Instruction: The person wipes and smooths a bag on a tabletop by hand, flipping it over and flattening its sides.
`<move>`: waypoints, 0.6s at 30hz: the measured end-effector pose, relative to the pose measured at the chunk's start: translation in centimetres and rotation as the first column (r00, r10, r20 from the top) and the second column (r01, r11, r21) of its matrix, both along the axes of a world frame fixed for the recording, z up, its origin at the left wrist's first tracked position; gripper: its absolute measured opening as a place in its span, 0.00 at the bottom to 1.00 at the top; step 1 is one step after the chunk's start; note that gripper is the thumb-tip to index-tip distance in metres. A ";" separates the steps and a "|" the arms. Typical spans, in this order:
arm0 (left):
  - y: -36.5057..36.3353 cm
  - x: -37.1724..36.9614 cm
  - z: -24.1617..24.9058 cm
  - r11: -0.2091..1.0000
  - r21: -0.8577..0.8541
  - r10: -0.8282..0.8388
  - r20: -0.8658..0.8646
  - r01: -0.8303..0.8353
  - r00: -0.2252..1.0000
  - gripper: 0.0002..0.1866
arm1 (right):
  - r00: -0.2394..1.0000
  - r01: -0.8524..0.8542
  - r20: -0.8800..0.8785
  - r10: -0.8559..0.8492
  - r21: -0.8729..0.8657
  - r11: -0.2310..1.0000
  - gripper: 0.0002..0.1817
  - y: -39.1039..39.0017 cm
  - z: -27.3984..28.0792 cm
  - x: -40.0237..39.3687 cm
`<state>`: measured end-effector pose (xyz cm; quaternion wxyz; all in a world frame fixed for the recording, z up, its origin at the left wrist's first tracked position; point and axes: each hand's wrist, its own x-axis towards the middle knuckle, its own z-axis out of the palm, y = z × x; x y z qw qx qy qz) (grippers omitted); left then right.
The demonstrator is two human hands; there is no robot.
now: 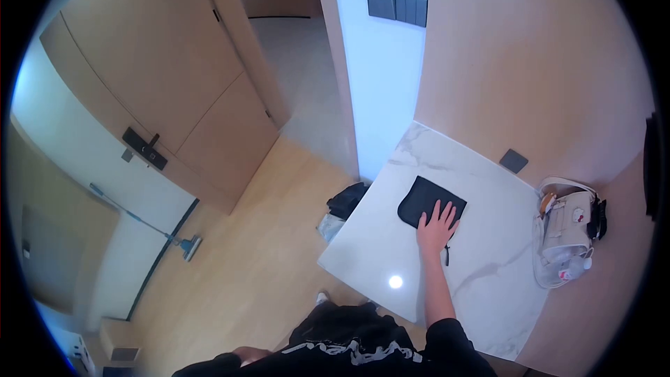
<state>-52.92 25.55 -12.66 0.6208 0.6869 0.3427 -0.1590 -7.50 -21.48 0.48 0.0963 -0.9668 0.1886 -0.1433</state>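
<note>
My right hand (437,229) lies flat with its fingers spread on the lower right part of a black flat pouch (427,199). The pouch rests on a white marble-patterned counter (488,286), and a short dark strap hangs from its edge beside my wrist. Only a bit of my left forearm shows low in the view, near the black shirt; the left hand itself is out of sight.
A pale bag (569,227) with a clear bottle (579,267) stands at the counter's right end. Dark and clear bags (345,202) sit beside its left edge. At the left are an open door (160,77) and a mop (188,246) against the wall.
</note>
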 end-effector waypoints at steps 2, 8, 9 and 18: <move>0.7 1.3 -0.7 0.999 -0.045 -0.004 0.020 0.005 1.000 0.20 | 0.999 0.003 -0.037 -0.002 0.029 1.000 0.33 0.2 0.2 0.0; 4.0 1.4 -1.5 0.986 -0.168 0.013 0.029 -0.008 1.000 0.22 | 1.000 0.006 -0.004 -0.006 -0.001 1.000 0.33 0.1 -0.8 0.2; 4.9 1.1 -1.7 0.983 -0.185 0.011 0.027 -0.006 1.000 0.22 | 0.998 0.002 0.062 -0.002 0.004 1.000 0.32 -0.1 -1.4 0.2; 5.5 13.6 13.3 0.980 -0.100 -0.154 0.188 0.175 0.970 0.26 | 0.381 -0.893 0.918 0.114 0.397 -0.214 0.46 5.8 30.9 -3.5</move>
